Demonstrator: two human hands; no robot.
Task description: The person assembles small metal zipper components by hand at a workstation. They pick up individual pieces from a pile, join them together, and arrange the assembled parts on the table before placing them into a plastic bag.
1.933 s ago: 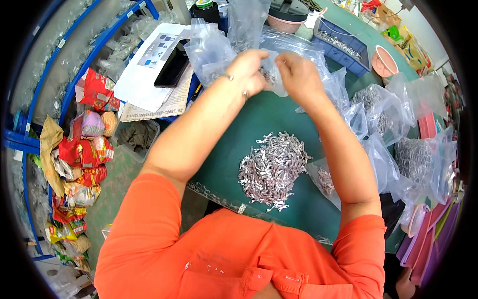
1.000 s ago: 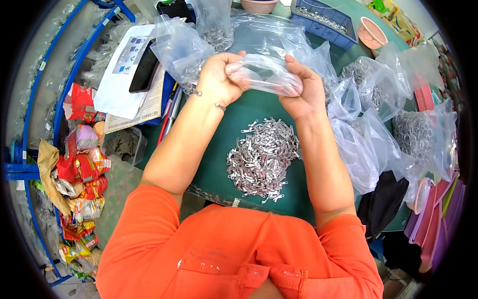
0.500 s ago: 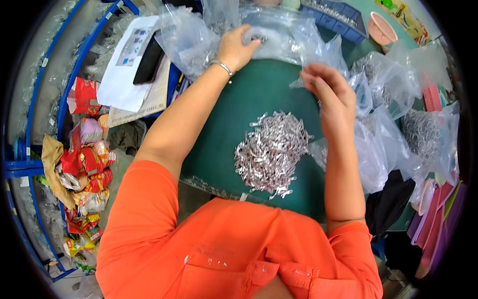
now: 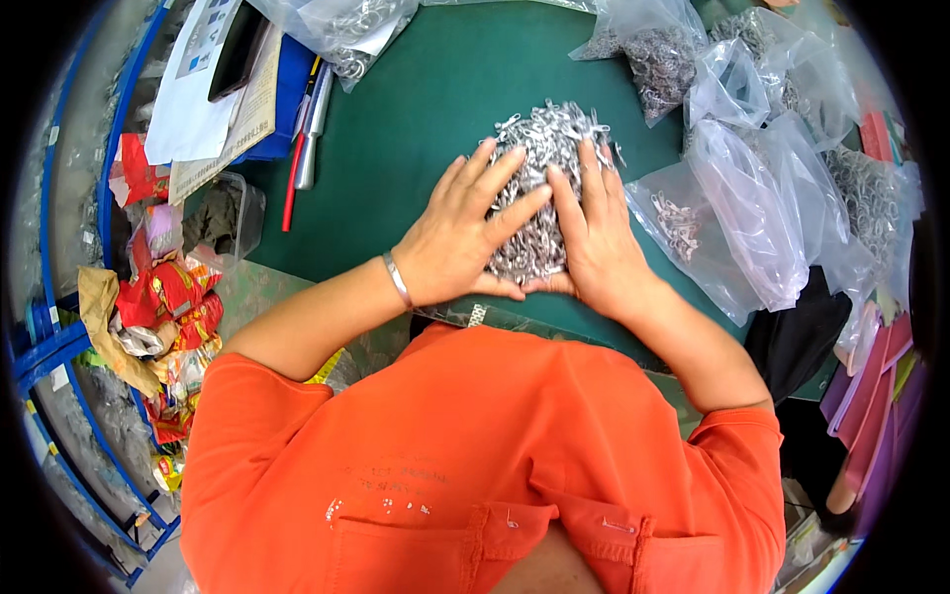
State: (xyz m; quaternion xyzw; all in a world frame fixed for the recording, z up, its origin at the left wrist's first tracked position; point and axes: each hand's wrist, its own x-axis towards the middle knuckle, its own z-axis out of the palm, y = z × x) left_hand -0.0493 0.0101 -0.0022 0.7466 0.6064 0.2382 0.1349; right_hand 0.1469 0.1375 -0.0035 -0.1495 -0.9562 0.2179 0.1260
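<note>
A heap of small silvery metal parts (image 4: 542, 148) lies on the green table top (image 4: 416, 129). My left hand (image 4: 465, 233) rests flat on the heap's left side, fingers spread, a thin bangle on the wrist. My right hand (image 4: 594, 233) lies flat on the heap's right side, fingers spread too. Both palms press on the parts and neither hand grips anything. The near part of the heap is hidden under my hands.
Clear plastic bags (image 4: 752, 208) of metal parts crowd the right side and more bags (image 4: 341, 25) lie at the back left. Papers and a dark phone (image 4: 233, 59) sit far left, beside a red pen (image 4: 290, 193). Snack wrappers (image 4: 163, 297) pile below the table's left edge.
Earlier both hands held a clear plastic bag up at the back of the table. They let it go and came down flat onto the heap of metal parts.
</note>
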